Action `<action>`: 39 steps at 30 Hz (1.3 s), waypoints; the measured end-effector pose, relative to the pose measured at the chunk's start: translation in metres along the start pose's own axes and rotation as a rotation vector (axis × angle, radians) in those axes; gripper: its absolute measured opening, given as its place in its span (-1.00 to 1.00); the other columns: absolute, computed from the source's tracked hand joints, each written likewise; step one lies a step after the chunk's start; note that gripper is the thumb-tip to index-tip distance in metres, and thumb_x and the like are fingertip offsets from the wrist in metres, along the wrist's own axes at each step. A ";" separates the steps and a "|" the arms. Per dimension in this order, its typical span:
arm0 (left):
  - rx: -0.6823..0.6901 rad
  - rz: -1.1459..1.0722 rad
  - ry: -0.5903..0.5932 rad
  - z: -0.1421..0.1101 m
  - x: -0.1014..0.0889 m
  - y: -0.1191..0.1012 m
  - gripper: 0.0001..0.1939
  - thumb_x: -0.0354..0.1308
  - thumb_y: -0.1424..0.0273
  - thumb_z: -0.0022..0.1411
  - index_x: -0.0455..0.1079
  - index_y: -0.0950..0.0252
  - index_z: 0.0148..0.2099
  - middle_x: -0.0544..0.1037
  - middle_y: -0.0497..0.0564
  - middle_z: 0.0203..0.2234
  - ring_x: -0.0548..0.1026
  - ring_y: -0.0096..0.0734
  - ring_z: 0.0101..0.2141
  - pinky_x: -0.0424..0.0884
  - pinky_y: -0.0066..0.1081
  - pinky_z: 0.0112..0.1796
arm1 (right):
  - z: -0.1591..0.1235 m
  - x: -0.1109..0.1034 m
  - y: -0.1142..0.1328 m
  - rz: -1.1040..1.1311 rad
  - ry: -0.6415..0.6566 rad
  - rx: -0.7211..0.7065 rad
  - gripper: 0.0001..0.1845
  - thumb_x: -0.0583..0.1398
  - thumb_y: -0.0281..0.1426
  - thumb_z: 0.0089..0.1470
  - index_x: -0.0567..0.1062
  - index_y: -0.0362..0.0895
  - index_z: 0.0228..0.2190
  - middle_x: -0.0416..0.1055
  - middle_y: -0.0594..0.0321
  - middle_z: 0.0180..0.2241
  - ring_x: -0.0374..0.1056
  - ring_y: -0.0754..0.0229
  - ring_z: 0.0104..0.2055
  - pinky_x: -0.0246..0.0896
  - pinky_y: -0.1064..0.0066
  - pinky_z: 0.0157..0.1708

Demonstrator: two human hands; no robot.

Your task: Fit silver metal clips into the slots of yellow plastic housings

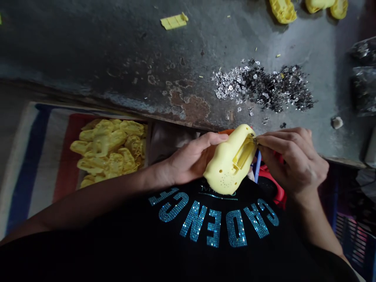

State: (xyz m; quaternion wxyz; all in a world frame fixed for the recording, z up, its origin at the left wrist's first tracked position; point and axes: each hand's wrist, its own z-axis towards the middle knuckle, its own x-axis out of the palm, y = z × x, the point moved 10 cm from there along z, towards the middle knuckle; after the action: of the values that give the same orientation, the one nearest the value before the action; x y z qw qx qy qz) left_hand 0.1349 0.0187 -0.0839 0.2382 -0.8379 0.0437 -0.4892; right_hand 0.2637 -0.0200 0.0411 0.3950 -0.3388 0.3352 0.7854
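Note:
My left hand (pixel 192 156) is closed around a yellow plastic shell (pixel 226 168), thumb along its upper edge. The shell is rounded, with small holes, a patch of tiny perforations and a long open compartment (pixel 244 153) facing up. At the compartment's upper end, my right hand (pixel 290 156) pinches a small metal piece (pixel 254 140), mostly hidden by the fingertips. Beyond the hands, on the grey table, lies a spread pile of small shiny metal pieces (pixel 264 86).
Many yellow shells (pixel 111 149) fill a box at the left, by a striped sheet (pixel 41 156). A yellow plastic strip (pixel 174 21) and more shells (pixel 283 9) lie on the worn table (pixel 102 47). Clear bags (pixel 364 88) sit at right, above a blue basket (pixel 352 243).

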 end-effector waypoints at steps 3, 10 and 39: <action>0.008 0.014 0.027 0.000 0.002 -0.002 -0.25 0.39 0.04 0.34 0.50 0.29 0.44 0.81 0.20 0.04 0.77 -0.02 0.00 0.63 -0.29 -0.08 | -0.002 -0.002 -0.005 0.013 -0.044 0.036 -0.57 0.39 -0.57 0.36 0.62 0.07 0.15 0.76 0.20 -0.06 0.63 0.00 -0.17 0.45 0.06 -0.11; 0.001 -0.004 -0.003 -0.003 0.000 -0.002 -0.20 0.42 0.06 0.29 0.48 0.37 0.44 0.81 0.22 0.04 0.74 0.01 0.10 0.61 -0.30 0.00 | -0.001 0.003 0.000 -0.018 -0.022 0.003 -0.54 0.40 -0.55 0.37 0.62 0.09 0.19 0.74 0.18 -0.03 0.60 0.01 -0.15 0.43 0.06 -0.11; 0.170 0.079 -0.023 -0.007 -0.003 -0.007 -0.33 0.54 0.14 0.29 0.58 0.19 0.38 0.80 0.09 0.01 0.73 -0.25 -0.11 0.63 -0.41 -0.11 | 0.005 0.025 -0.039 0.541 0.134 0.312 -0.68 0.48 -0.36 0.33 0.68 0.06 0.08 0.68 0.21 -0.07 0.59 0.09 -0.15 0.56 0.23 -0.19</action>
State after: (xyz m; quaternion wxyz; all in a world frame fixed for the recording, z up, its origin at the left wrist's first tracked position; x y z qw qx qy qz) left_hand 0.1263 0.0228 -0.0802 0.3280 -0.8178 0.0323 -0.4717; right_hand 0.2842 0.0118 0.0132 0.1961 -0.2234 0.5549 0.7770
